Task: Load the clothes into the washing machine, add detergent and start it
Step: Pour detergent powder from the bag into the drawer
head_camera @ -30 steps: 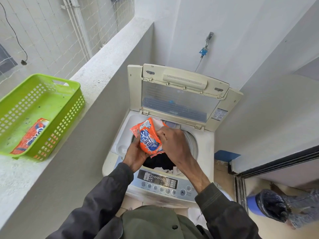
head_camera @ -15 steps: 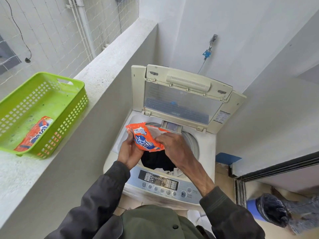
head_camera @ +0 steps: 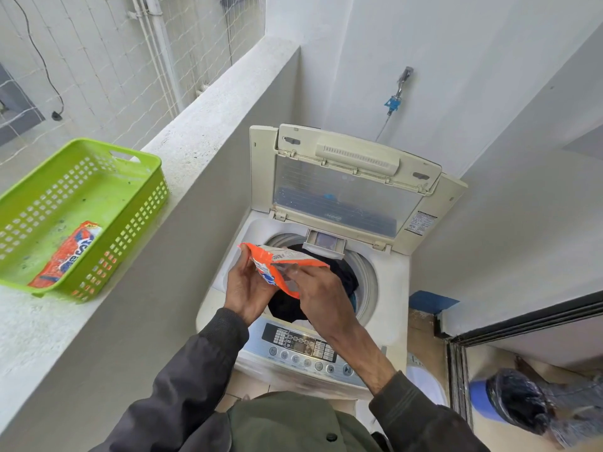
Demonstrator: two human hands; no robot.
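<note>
**Detergent sachet held over open top-loader**

Item 1: small orange plastic detergent sachet (head_camera: 277, 264) with a blue-and-white logo and a pale printed back panel. It is crumpled and tipped on its side, top edge pulled open, and it is held in the air above the left front part of the drum opening.

Item 2: left hand (head_camera: 246, 288), fingers curled upward, thumb and fingertips pinching the sachet's left corner. A dark grey sleeve covers the wrist.

Item 3: right hand (head_camera: 318, 293), palm down, fingers pressed together on the sachet's lower right edge, gripping it from the other side. The forearm is bare above a pushed-back dark sleeve.

Item 4: cream-white top-loading washing machine (head_camera: 393, 288), lid (head_camera: 346, 184) raised upright with a clear ribbed window. The drum holds dark clothes (head_camera: 339, 272), black with a trace of blue at the right. A small grey detergent drawer (head_camera: 324, 243) stands out at the back rim of the opening. The control panel (head_camera: 303, 349) with display and round buttons runs along the front edge.

Item 5: lime-green perforated plastic basket (head_camera: 137, 203) on the grey concrete ledge (head_camera: 202, 125) left of the machine, well apart from the hands. Inside it lies 1 second orange sachet (head_camera: 67, 254), flat.

Item 6: blue-fitted wall tap (head_camera: 396, 96) above the machine, thin hose hanging down behind the lid.
</note>
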